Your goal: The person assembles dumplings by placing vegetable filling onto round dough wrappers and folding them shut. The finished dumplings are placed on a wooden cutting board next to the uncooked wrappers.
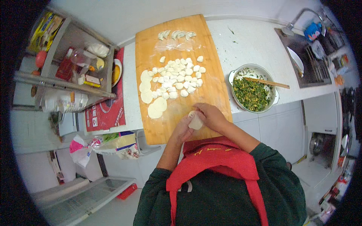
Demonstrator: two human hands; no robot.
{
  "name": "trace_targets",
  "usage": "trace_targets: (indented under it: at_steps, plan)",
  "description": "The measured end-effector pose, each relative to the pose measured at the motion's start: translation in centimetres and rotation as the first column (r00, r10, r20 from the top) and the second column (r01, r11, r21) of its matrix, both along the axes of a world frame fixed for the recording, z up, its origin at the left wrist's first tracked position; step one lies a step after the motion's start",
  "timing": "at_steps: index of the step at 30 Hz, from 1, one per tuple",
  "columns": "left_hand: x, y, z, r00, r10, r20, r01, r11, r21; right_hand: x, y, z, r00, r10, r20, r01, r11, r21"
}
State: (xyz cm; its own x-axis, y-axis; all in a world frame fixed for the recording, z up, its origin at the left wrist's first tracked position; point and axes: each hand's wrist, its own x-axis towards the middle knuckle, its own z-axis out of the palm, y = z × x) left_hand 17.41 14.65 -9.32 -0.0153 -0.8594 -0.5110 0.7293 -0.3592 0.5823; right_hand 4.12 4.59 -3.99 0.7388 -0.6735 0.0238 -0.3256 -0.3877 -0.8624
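Between my two hands, over the near part of a wooden board (pixel 181 56), is a dough wrapper (pixel 195 121). My left hand (pixel 181 127) holds its left side and my right hand (pixel 209 115) grips its upper right edge. Whether anything lies inside the wrapper cannot be told. Many small dough pieces (pixel 180 78) cover the middle of the board. Flat round wrappers (pixel 155 108) lie along its left side, some overlapping. Folded dumplings (pixel 182 35) sit in a row at the far end. To the right, a white bowl (pixel 232 76) holds chopped green filling (pixel 250 94) with chopsticks (pixel 265 82) across it.
A white counter (pixel 226 36) carries the board and bowl. At the right are a sink (pixel 294 67) and faucet (pixel 306 11). A shelf rack (pixel 65 80) with bottles and packets stands left, beside a dish (pixel 119 72) on a red mat. Plastic bags (pixel 82 149) hang below.
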Motion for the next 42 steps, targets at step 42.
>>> trace_targets:
  at_steps: [42]
  plan:
    - [-11.3,-10.0,3.0,0.885,0.357,-0.299,-0.343,0.934,0.099,-25.2,-8.1,6.0,0.901,-0.422,0.101,0.403,0.9,0.165]
